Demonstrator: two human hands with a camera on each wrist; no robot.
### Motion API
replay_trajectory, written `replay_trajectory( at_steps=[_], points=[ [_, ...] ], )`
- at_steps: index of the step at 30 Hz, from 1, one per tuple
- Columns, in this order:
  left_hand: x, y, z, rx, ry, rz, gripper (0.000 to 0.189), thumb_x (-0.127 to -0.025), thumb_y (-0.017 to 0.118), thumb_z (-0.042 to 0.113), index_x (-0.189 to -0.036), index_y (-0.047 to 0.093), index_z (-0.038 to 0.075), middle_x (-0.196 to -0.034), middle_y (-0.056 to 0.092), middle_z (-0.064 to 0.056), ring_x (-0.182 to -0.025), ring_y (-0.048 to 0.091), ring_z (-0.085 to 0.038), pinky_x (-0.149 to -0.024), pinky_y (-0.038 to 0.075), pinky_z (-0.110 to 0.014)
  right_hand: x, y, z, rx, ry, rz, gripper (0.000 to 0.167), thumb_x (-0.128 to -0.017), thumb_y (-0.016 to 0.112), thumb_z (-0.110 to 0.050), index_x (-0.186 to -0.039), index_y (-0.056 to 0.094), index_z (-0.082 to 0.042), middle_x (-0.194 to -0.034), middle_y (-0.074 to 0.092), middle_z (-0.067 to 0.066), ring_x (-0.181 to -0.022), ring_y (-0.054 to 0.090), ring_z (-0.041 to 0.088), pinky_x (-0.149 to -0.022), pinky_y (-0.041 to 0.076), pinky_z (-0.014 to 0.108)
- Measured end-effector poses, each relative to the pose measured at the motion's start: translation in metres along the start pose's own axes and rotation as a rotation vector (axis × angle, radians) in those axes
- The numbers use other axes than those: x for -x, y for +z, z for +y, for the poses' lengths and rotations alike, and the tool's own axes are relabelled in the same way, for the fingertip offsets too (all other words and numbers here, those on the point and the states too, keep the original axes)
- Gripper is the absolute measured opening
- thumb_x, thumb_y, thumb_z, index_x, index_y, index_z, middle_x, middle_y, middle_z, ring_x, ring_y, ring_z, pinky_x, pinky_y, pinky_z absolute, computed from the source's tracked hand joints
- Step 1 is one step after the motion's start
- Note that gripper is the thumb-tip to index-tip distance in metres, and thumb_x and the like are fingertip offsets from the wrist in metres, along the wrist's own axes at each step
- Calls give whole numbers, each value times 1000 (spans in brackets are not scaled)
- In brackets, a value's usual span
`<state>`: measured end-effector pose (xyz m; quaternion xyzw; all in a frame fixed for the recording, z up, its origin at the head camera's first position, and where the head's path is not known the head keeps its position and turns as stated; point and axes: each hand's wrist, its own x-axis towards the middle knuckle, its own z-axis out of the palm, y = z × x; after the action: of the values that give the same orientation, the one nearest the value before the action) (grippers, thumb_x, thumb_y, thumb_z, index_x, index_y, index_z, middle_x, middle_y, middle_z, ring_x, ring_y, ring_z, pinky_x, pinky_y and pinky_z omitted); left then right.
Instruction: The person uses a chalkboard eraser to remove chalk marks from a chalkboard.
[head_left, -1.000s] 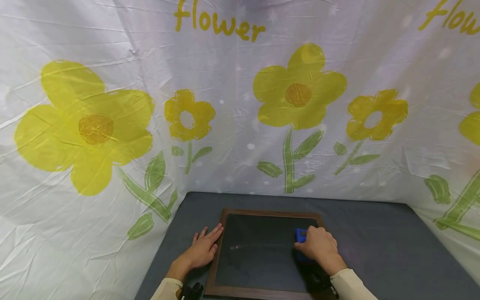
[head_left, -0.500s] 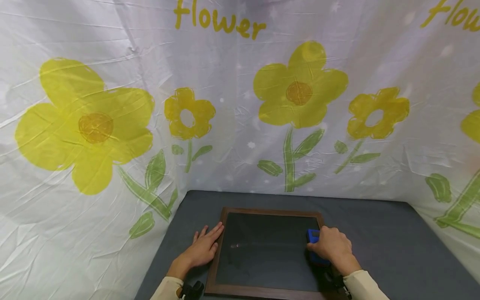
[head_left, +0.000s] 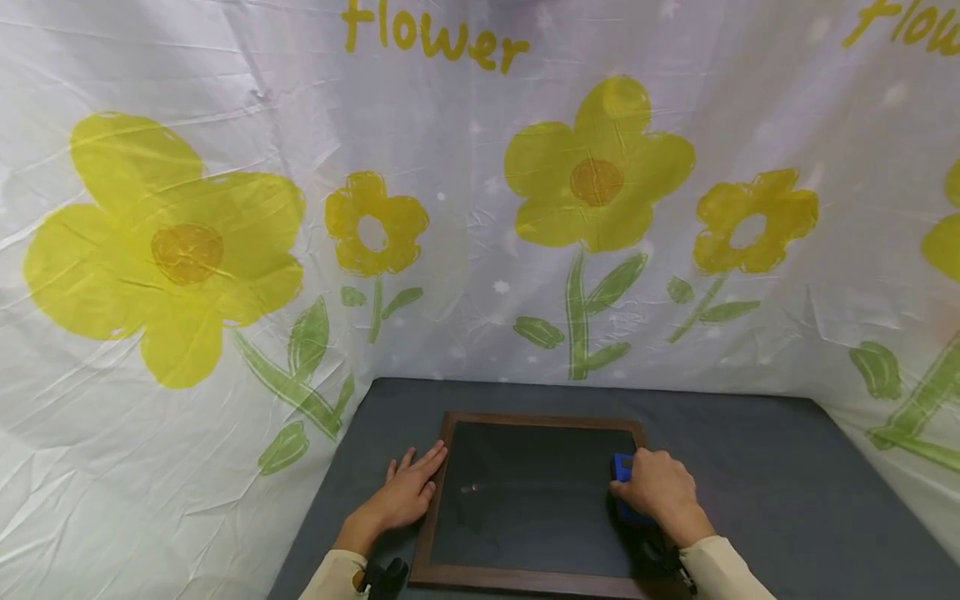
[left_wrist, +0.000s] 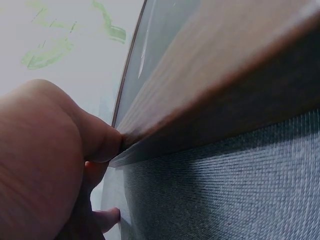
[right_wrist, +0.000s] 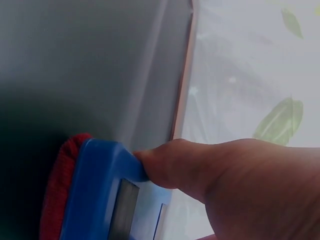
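A blackboard in a brown wooden frame lies on the dark table. My right hand grips a blue board eraser near the board's right side; in the right wrist view the eraser shows a red fabric pad facing the board, with my thumb against its blue body. At the left side of the frame, my left hand lies with fingers extended, the fingertips touching the frame's outer edge. In the left wrist view the thumb meets the wooden edge.
A dark grey cloth covers the table. Behind it and at both sides hangs a white curtain printed with yellow flowers. A dark strap-like device sits at my left wrist.
My right hand has slid the eraser rightward across the board to its right side, then stayed almost still in the last half second. The left hand keeps its place on the frame.
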<state>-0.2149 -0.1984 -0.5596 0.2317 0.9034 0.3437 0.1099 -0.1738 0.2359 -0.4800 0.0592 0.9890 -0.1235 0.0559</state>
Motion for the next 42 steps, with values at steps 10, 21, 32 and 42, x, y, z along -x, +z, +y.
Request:
replay_trajectory(
  at_steps=[10, 21, 32, 42],
  points=[
    [2, -1, 6, -13, 6, 22, 62, -113, 50, 12, -173, 35, 11, -183, 24, -11, -161, 7, -67, -119, -3, -89, -2, 10, -29, -1, -66, 57, 58, -90, 89, -43, -113, 74, 7, -88, 72, 19, -69, 68, 30, -58, 59, 48],
    [4, -3, 19, -71, -68, 2, 62, -112, 52, 5, -172, 37, 9, -183, 25, -8, -165, 10, -59, -125, 2, -84, -3, 28, -84, 26, -142, 89, 55, -88, 91, -47, -108, 76, 2, -86, 70, 16, -67, 68, 29, -57, 60, 46],
    [1, 2, 8, -45, -27, 36, 63, -110, 53, 5, -171, 39, 10, -183, 27, -8, -162, 11, -64, -121, 2, -87, -3, 47, -146, 51, -235, 109, 54, -86, 91, -51, -105, 79, -2, -84, 69, 13, -71, 70, 30, -61, 64, 48],
    [1, -1, 17, -79, -38, 42, 62, -109, 53, 4, -170, 40, 5, -181, 28, -14, -161, 15, -66, -120, 5, -88, -4, 63, -190, 53, -308, 76, 60, -88, 89, -57, -109, 81, -2, -85, 75, 13, -70, 76, 28, -60, 65, 41]
  ],
)
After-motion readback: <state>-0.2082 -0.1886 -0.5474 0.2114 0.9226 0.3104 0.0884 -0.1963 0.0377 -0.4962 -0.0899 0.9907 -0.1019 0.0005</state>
